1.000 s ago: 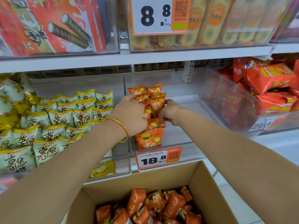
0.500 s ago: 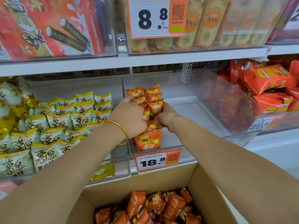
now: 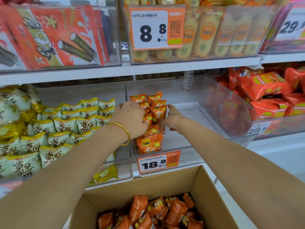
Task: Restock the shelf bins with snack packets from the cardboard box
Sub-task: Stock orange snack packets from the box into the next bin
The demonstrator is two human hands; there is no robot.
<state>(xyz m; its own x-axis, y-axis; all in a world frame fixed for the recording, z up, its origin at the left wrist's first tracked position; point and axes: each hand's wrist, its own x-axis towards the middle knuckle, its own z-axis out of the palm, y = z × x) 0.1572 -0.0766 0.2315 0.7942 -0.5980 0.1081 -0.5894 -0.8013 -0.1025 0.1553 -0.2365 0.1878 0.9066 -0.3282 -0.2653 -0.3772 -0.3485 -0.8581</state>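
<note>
A clear shelf bin (image 3: pixel 194 113) on the middle shelf holds a row of small orange snack packets (image 3: pixel 151 144) along its left side. My left hand (image 3: pixel 130 118), with a gold bangle on the wrist, reaches over the row and its curled fingers grip packets in the middle. My right hand (image 3: pixel 171 118) holds the right edge of an upright orange packet (image 3: pixel 158 113), thumb raised against it. Below, the open cardboard box (image 3: pixel 165 179) contains several more loose orange packets (image 3: pixel 158 210).
An orange 18.8 price tag (image 3: pixel 158 162) hangs on the bin's front. A bin of yellow-green packets (image 3: pixel 62 129) sits to the left, red chip bags (image 3: pixel 264 90) to the right. The upper shelf carries rice crackers (image 3: pixel 206 33) and red wafer-roll bags (image 3: pixel 57 38).
Both hands have stayed on the middle of the orange row and shifted slightly toward the back. The right thumb now stands up against the upright packet.
</note>
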